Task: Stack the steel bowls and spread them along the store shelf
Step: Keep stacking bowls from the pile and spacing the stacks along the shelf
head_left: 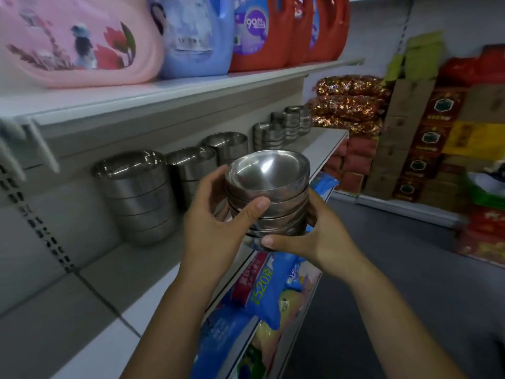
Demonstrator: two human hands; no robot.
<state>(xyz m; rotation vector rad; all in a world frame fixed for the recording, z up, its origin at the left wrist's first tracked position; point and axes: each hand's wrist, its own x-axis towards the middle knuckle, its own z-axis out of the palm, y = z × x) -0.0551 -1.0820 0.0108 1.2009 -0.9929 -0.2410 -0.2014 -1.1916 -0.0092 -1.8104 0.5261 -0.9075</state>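
A stack of several nested steel bowls [269, 192] is held in the air over the front edge of the white shelf [114, 283]. My left hand [218, 214] grips its left side, thumb across the front. My right hand [314, 236] holds its right side and base, thumb under the bottom bowl. Along the back of the shelf stand other bowl stacks: a tall one [136, 195] at the left, then a second [188, 170], a third [226, 146], and smaller stacks [284, 127] toward the far end.
The shelf above [191, 88] carries a pink tub [76, 42] and blue and red detergent jugs [273, 31]. Blue packets [262, 291] fill the shelf below. Bags of wrapped sweets [349, 105] and cartons [426, 143] stand at the aisle's far end.
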